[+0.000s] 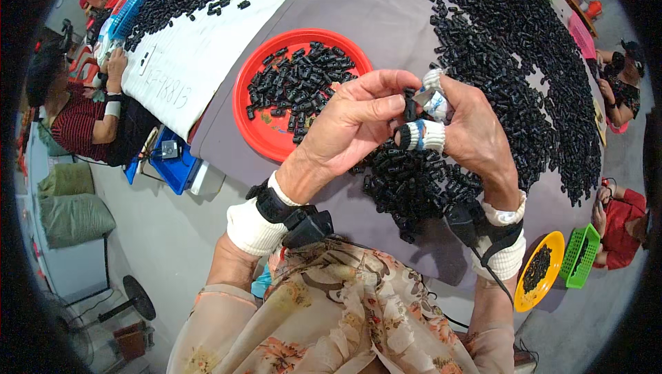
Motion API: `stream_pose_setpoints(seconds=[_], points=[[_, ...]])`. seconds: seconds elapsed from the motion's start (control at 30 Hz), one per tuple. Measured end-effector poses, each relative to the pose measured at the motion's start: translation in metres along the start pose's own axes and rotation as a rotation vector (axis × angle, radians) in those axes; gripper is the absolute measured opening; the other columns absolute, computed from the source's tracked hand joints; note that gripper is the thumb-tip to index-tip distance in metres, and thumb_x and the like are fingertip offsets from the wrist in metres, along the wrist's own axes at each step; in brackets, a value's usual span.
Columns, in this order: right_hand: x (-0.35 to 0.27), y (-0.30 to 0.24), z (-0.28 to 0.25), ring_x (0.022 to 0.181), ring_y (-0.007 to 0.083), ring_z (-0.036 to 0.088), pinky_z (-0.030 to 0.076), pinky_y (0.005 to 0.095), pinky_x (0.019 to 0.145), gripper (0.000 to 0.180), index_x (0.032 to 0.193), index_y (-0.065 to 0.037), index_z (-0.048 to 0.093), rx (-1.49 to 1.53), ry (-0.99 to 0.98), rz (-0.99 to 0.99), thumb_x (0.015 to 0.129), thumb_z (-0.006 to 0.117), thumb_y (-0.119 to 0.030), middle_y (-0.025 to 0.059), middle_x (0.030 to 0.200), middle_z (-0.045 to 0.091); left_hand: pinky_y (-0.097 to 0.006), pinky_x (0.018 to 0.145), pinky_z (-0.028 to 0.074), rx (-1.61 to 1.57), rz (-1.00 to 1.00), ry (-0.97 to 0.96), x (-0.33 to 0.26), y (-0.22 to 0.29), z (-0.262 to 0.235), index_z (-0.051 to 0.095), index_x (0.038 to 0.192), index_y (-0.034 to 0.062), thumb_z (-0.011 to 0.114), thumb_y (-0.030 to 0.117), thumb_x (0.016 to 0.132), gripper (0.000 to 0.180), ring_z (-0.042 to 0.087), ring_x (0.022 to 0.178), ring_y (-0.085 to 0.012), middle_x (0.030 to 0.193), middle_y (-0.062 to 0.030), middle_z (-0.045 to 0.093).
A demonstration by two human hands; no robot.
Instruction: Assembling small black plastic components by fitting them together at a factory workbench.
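Note:
A small black plastic part (409,105) is held up between my two hands, above the table. My left hand (338,122) pinches it between thumb and fingertips. From the other side my right hand (479,129) closes in with its thumb and forefinger, both wrapped in white bands; these partly hide the part, so its exact contact there is hard to make out. Just beyond my left hand is a round red tray (243,122), holding many of the same black parts. Beneath the hands lies a loose heap of black parts (407,201).
A large spread of black parts (510,50) covers the table's right side. Grey cloth (345,1) lies beyond the tray. More parts sit at far left on a white sheet (214,50). A yellow plate (556,246) and green basket (592,250) stand at right. Other people sit around.

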State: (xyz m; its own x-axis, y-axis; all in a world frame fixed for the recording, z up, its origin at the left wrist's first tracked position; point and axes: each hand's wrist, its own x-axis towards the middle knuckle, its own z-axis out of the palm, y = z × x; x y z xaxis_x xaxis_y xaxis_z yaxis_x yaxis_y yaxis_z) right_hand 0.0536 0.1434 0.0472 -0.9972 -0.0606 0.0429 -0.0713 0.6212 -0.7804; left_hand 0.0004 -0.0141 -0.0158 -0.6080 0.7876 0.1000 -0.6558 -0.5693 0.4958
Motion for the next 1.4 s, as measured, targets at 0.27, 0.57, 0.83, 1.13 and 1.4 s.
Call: stream_pose_setpoints(seconds=[0.27, 0.57, 0.83, 1.13, 1.4], points=[[0.003, 0.007, 0.0, 0.053, 0.024, 0.053, 0.042, 0.0346, 0.053, 0.031, 0.075, 0.0, 0.053, -0.019, -0.017, -0.038, 0.064, 0.071, -0.024, 0.0122, 0.061, 0.055, -0.027, 0.077, 0.049, 0.111, 0.028, 0.017, 0.004, 0.006, 0.005, 0.054, 0.107, -0.0023, 0.055, 0.004, 0.084, 0.024, 0.058, 0.085, -0.0128, 0.097, -0.0078, 0.06], [0.004, 0.009, 0.005, 0.053, 0.0157, 0.049, 0.042, 0.0314, 0.054, 0.028, 0.076, 0.0, 0.055, 0.07, -0.077, -0.05, 0.069, 0.069, -0.024, 0.0098, 0.061, 0.056, -0.028, 0.069, 0.051, 0.098, 0.065, 0.191, 0.005, 0.004, -0.002, 0.055, 0.105, -0.0021, 0.054, 0.005, 0.084, 0.022, 0.059, 0.075, -0.0134, 0.089, -0.0069, 0.061], [-0.01, 0.03, -0.011, 0.056, 0.0086, 0.04, 0.036, 0.0263, 0.051, 0.021, 0.077, -0.002, 0.056, 0.06, 0.034, 0.156, 0.073, 0.066, -0.019, 0.0001, 0.06, 0.05, -0.024, 0.07, 0.048, 0.6, 0.256, 0.424, -0.016, 0.041, -0.024, 0.059, 0.101, -0.0007, 0.058, 0.007, 0.081, 0.022, 0.057, 0.077, -0.0102, 0.087, -0.004, 0.061], [-0.03, 0.053, -0.025, 0.05, 0.0032, 0.038, 0.03, 0.0212, 0.045, 0.009, 0.076, -0.006, 0.055, 0.218, 0.134, 0.338, 0.074, 0.061, -0.012, -0.0057, 0.059, 0.047, -0.023, 0.071, 0.043, 1.426, 0.076, 0.281, -0.02, 0.002, -0.03, 0.063, 0.092, 0.0011, 0.061, 0.01, 0.079, 0.016, 0.056, 0.078, -0.0101, 0.082, -0.0051, 0.062], [-0.042, 0.067, -0.017, 0.041, 0.0007, 0.036, 0.024, 0.0178, 0.036, 0.012, 0.072, -0.011, 0.054, 0.187, 0.181, 0.338, 0.074, 0.064, -0.017, -0.0079, 0.053, 0.043, -0.039, 0.069, 0.043, 1.969, 0.038, -0.049, -0.007, -0.049, -0.04, 0.061, 0.088, 0.0017, 0.064, 0.017, 0.073, 0.022, 0.054, 0.077, -0.0297, 0.079, -0.0132, 0.053]])
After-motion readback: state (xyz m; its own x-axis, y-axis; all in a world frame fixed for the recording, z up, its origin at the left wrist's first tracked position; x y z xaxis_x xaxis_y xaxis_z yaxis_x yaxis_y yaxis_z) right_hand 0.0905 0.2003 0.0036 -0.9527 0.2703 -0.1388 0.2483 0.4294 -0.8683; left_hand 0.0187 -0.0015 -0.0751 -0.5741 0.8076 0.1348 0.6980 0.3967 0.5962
